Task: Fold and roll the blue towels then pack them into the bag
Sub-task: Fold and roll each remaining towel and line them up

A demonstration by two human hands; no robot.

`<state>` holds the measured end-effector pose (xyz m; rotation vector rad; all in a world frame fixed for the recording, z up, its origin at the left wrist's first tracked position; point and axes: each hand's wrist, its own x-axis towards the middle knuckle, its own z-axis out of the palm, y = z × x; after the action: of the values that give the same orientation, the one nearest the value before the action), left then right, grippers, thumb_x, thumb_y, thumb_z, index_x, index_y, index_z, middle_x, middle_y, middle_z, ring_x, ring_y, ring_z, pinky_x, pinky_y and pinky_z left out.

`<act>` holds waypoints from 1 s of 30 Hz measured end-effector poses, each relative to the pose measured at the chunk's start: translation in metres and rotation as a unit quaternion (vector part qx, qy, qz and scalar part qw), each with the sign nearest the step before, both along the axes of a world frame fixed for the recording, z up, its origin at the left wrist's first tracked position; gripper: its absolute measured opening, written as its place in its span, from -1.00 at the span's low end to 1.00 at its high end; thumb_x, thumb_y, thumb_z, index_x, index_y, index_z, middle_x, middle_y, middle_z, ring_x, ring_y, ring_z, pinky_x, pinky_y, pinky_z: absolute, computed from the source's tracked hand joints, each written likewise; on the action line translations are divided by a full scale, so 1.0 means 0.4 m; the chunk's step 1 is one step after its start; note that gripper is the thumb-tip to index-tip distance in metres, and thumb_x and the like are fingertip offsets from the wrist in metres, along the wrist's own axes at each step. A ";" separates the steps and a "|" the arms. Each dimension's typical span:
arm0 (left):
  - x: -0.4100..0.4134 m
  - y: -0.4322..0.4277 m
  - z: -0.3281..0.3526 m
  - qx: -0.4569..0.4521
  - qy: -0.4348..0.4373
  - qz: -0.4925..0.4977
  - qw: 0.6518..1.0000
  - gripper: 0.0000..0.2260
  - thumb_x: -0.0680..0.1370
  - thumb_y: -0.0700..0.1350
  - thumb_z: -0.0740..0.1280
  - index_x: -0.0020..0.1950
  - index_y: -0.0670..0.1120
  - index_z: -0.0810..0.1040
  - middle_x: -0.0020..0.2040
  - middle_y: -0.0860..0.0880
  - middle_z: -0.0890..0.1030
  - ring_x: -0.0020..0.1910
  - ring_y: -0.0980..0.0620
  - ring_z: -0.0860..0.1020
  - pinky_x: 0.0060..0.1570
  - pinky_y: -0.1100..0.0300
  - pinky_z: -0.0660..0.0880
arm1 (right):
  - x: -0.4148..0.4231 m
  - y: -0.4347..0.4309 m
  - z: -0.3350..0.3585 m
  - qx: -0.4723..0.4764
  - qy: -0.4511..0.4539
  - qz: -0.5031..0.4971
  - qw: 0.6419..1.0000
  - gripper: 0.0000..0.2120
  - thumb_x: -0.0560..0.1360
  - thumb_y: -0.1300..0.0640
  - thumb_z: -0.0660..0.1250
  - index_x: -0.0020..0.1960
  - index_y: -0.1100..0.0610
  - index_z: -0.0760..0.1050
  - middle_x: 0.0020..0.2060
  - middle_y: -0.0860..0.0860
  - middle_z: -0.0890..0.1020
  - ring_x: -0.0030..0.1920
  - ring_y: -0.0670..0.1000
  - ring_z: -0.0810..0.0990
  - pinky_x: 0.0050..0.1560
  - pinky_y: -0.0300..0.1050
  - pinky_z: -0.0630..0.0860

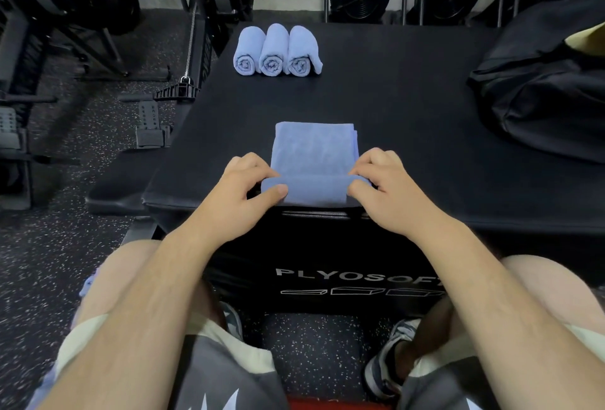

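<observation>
Head: both hands' grip (317, 188) on towel (314, 154)

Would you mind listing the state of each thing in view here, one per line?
Folded towel: flat on the box, near edge just starting to roll.
Left hand: pinching the roll's left end.
Right hand: pinching the roll's right end.
Three towels: fully rolled, side by side at the far edge, not yet packed.
Bag: lying slumped on the right; whether it is open cannot be told.
Box: bearing the towels and the bag.
</observation>
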<state>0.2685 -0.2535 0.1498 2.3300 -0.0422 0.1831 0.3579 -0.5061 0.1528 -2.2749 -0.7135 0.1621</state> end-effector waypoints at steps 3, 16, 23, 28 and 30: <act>0.025 -0.009 -0.005 -0.005 -0.034 0.038 0.999 -0.94 0.64 -0.02 0.32 0.06 0.06 0.59 0.05 0.15 0.49 0.15 0.23 0.38 0.04 0.48 0.30 | 0.009 0.013 -0.007 0.007 -0.004 -0.016 1.000 -0.84 0.59 0.13 0.23 0.07 0.01 0.58 0.10 -0.17 0.43 0.21 -0.12 0.30 0.28 -0.16 0.32; 0.034 0.011 -0.006 0.090 -0.076 0.030 0.993 -0.61 0.47 0.06 0.53 0.25 0.15 0.52 0.11 0.29 0.51 0.17 0.24 0.35 0.36 0.01 0.28 | -0.007 0.003 0.011 -0.053 -0.153 0.013 0.987 -0.58 0.49 0.06 0.43 0.32 -0.09 0.48 0.13 -0.33 0.46 0.26 -0.12 0.35 0.34 -0.04 0.30; 0.013 -0.011 -0.008 0.029 -0.057 0.034 0.997 -0.78 0.50 0.22 0.31 0.02 0.16 0.63 0.11 0.21 0.45 0.21 0.19 0.32 0.26 0.27 0.16 | -0.019 -0.006 0.014 -0.031 -0.038 -0.013 0.999 -0.81 0.53 0.03 0.29 0.10 -0.22 0.49 -0.10 -0.16 0.47 0.04 -0.04 0.42 0.04 -0.12 0.43; 0.029 -0.047 0.003 0.113 -0.192 0.024 0.975 -0.74 0.51 0.08 0.47 0.18 0.11 0.61 0.24 0.21 0.49 0.29 0.16 0.39 0.27 0.14 0.21 | 0.016 0.013 0.006 -0.032 -0.064 -0.042 0.997 -0.78 0.58 0.02 0.25 0.15 -0.04 0.62 0.06 -0.20 0.43 0.19 -0.08 0.29 0.30 -0.01 0.41; 0.036 -0.056 -0.003 0.139 -0.180 0.009 0.974 -0.71 0.50 0.14 0.46 0.19 0.12 0.61 0.20 0.22 0.54 0.28 0.15 0.42 0.23 0.11 0.23 | 0.013 0.015 0.002 -0.025 -0.099 -0.049 0.994 -0.74 0.60 0.01 0.26 0.25 -0.06 0.58 0.13 -0.20 0.41 0.20 -0.09 0.29 0.33 0.01 0.37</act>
<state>0.2829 -0.2758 0.1485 2.5460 -0.2400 0.6438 0.3631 -0.5001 0.1537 -2.3911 -0.7033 -0.0933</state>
